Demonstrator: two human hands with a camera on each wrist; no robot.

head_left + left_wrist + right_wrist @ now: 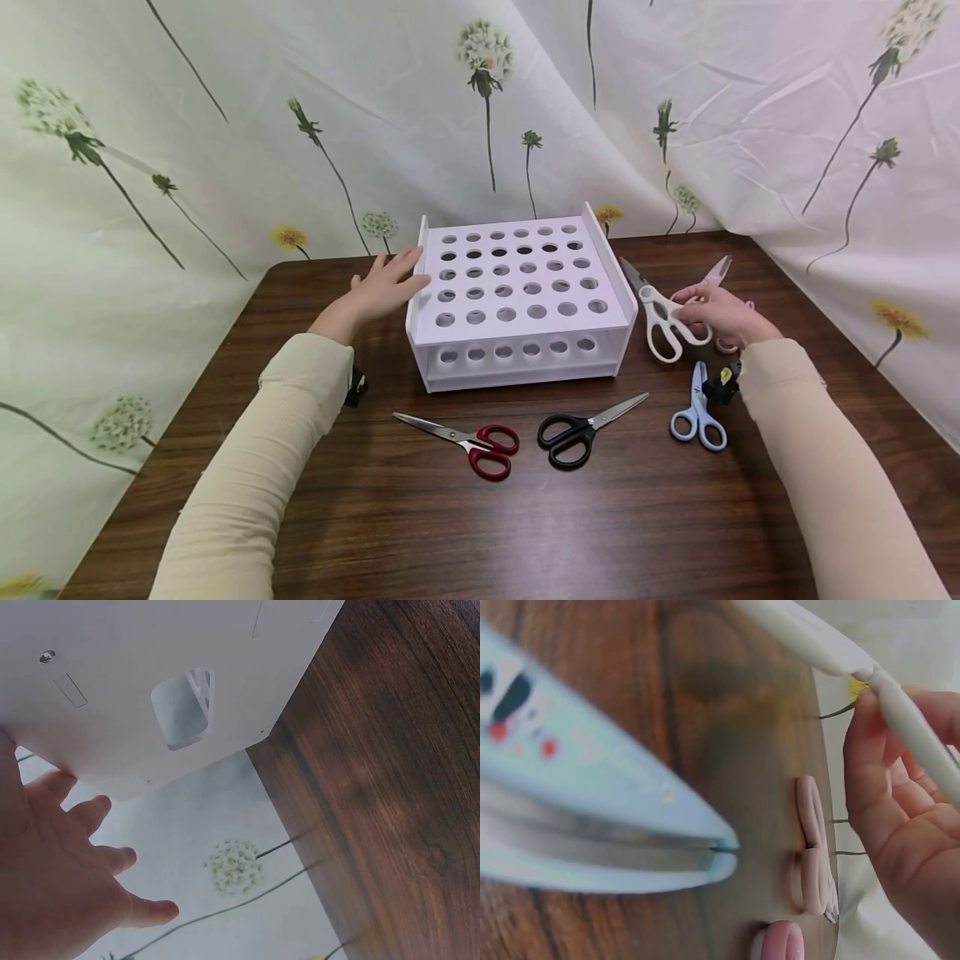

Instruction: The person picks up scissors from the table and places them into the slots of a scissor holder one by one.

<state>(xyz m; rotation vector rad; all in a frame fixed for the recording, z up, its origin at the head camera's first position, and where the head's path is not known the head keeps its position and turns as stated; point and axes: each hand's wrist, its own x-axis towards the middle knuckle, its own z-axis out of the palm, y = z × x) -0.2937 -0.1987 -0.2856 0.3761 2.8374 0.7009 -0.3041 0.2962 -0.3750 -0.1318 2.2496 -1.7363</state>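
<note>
A white rack [519,302] with rows of round holes stands on the table. My left hand [386,287] is at its left side, fingers spread, touching the top edge. In the left wrist view, that hand [64,877] lies against the side panel [247,682], which has a rounded cutout. To the right of the rack, my right hand [723,315] pinches a handle of the white scissors [651,298]. Those scissors [810,637] look raised off the table in the right wrist view. Pink-handled scissors [718,271] lie partly hidden behind the right hand.
Red-handled scissors [491,450] and black-handled scissors [577,435] lie in front of the rack. Light blue scissors [699,412] lie near the right wrist. Behind the brown wooden table [480,542] hangs a flower-print cloth [405,125].
</note>
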